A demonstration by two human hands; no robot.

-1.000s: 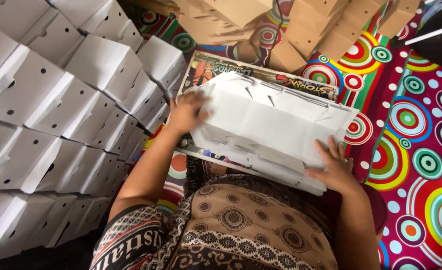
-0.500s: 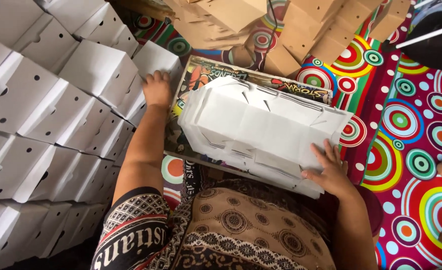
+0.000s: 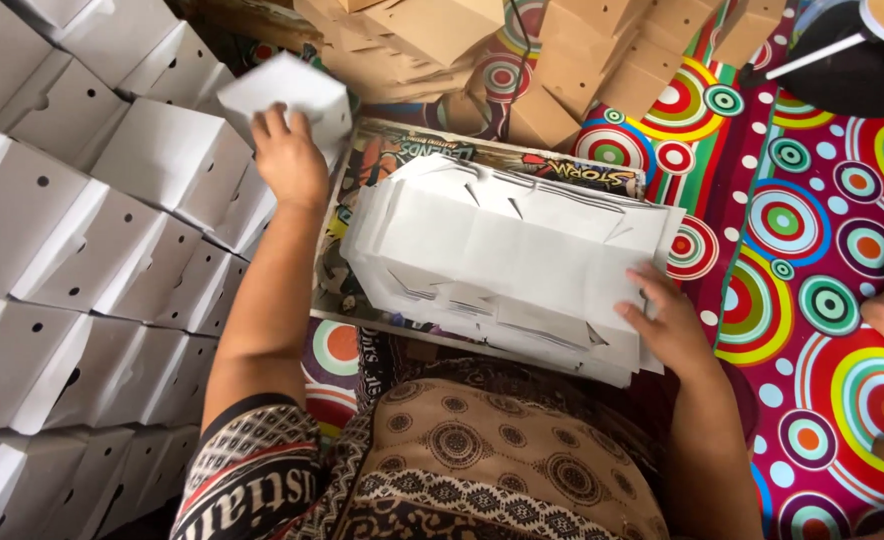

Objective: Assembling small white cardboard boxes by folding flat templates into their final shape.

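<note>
- We looked down from the head camera at a seated person in a patterned brown dress, working on a floor mat (image 3: 812,230) printed with bright concentric circles on red.
- Our left hand (image 3: 287,160) was stretched out to the left, its fingers (image 3: 270,125) clenched around the edge of a folded white cardboard box (image 3: 287,95), which it held against the top of a stack, apparently so that it would sit with the others.
- That stack of finished white cardboard boxes with small round holes (image 3: 82,260) filled the left side in tidy rows, close enough to reach without standing.
- Our right hand (image 3: 667,325) rested on the right end of a thick pile of flat white die-cut cardboard sheets (image 3: 507,260), fingers (image 3: 652,285) spread and pressing on the top sheet, seemingly to keep the pile steady.
- The pile lay across a flat colourful printed board (image 3: 432,165), which sat on our lap and the mat and served as a firm surface.
- Folded brown cardboard boxes (image 3: 442,40) were heaped at the top of the view, well apart from the white ones.
- Something dark with a pale rod (image 3: 842,60) sat at the top right; we could not tell what it was.
</note>
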